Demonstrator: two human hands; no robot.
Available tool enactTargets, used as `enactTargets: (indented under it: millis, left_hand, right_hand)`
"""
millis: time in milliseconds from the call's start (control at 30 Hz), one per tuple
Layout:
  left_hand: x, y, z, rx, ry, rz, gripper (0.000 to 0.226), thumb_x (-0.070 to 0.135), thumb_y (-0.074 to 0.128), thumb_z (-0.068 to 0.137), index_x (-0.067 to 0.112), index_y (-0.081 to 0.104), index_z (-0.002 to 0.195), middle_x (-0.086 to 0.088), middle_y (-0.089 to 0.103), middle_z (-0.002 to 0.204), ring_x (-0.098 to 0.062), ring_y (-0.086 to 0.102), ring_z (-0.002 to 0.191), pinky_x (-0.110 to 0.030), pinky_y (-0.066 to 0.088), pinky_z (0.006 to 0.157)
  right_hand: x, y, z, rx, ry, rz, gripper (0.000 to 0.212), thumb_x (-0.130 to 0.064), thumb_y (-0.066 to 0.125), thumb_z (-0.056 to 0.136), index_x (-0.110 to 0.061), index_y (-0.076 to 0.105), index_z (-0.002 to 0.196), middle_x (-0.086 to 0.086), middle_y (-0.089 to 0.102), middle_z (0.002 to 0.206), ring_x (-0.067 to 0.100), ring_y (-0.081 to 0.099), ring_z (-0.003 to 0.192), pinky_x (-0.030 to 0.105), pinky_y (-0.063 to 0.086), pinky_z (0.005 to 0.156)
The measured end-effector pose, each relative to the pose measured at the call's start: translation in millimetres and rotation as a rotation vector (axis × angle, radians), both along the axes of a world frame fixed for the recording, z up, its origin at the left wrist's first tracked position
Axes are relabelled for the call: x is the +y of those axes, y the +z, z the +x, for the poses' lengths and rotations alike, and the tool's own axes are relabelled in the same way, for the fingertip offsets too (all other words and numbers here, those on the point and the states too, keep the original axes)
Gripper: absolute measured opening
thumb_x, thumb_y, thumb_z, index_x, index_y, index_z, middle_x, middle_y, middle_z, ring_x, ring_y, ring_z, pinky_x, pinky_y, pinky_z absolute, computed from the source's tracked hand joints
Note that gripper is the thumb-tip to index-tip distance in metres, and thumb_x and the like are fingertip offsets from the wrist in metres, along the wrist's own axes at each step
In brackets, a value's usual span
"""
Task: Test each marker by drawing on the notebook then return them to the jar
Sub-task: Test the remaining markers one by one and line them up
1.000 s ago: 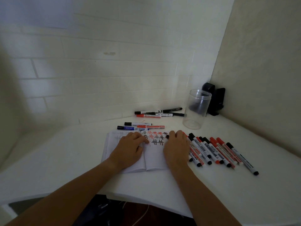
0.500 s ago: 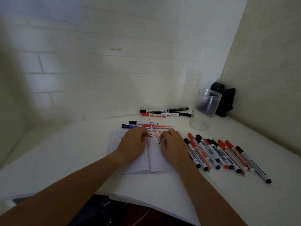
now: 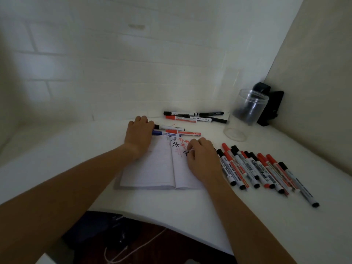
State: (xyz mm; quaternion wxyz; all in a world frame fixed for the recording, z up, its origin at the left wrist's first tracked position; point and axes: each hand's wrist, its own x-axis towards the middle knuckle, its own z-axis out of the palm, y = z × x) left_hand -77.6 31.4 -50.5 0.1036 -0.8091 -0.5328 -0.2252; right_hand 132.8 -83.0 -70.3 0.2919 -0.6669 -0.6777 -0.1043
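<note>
An open notebook lies on the white table, with black and red hash marks at the top of its right page. My right hand rests on that page with fingers loosely curled, holding nothing. My left hand lies past the notebook's far edge and covers the left ends of three markers lying there; whether it grips one is hidden. A row of several red and black markers lies to the right of the notebook. The clear plastic jar stands upright at the back right.
Three more markers lie by the tiled back wall. A black device stands in the corner behind the jar. A beige wall closes the right side. The table's front edge curves near my arms, with a dark bag and cable below.
My left hand has left the notebook's left page and moved forward to the markers behind it. My right hand slid slightly back on the right page, uncovering more hash marks.
</note>
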Motion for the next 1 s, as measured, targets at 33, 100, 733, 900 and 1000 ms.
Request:
enactTargets:
  millis: [33,100,733,900,1000]
  left_hand:
    - [0.4,-0.4,-0.1,-0.002,0.009,0.015,0.024,0.003,0.049,0.091,0.012,0.061,0.110,-0.012,0.055,0.112,-0.031,0.048,0.106,-0.040,0.038,0.088]
    - [-1.1,-0.6,1.0,0.006,0.048,0.059,0.025,0.000,0.048,0.089,0.011,0.057,0.110,-0.012,0.055,0.111,-0.031,0.049,0.104,-0.040,0.038,0.087]
    - [-69.0,-17.8,32.7,-0.484,-0.594,-0.180,0.033,0.038,0.033,0.105,0.018,0.058,0.103,0.003,0.062,0.099,-0.013,0.056,0.089,-0.037,0.049,0.082]
    - [-78.5,-16.3,33.9,-0.365,-0.445,-0.065,0.046,0.041,0.022,0.102,0.016,0.058,0.091,-0.001,0.060,0.083,-0.015,0.051,0.076,-0.039,0.048,0.071]
    - [-80.1,-15.0,32.8,-0.356,-0.415,-0.070,0.048,0.042,0.020,0.102,0.017,0.059,0.087,0.000,0.060,0.079,-0.015,0.051,0.074,-0.039,0.048,0.070]
  right_hand:
    - [0.2,-0.6,-0.1,-0.005,-0.003,0.002,0.012,-0.018,0.052,0.093,-0.016,0.062,0.098,0.001,0.055,0.095,0.017,0.047,0.088,0.033,0.046,0.074]
    - [0.2,-0.5,0.2,-0.010,-0.008,0.005,0.011,-0.018,0.052,0.092,-0.016,0.062,0.098,0.001,0.055,0.095,0.017,0.047,0.088,0.034,0.047,0.073]
    - [-12.6,7.9,-14.4,-0.136,0.150,0.237,0.026,-0.034,0.062,0.096,-0.016,0.067,0.114,0.001,0.072,0.101,0.020,0.067,0.089,0.034,0.051,0.082]
    - [-12.4,5.4,-15.9,-0.183,0.160,0.239,0.031,-0.041,0.045,0.098,-0.019,0.068,0.098,-0.004,0.065,0.081,0.015,0.060,0.069,0.029,0.049,0.059]
    - [-15.8,6.9,-13.3,-0.182,0.175,0.231,0.023,-0.042,0.053,0.097,-0.023,0.067,0.099,-0.007,0.063,0.079,0.011,0.057,0.067,0.025,0.044,0.057]
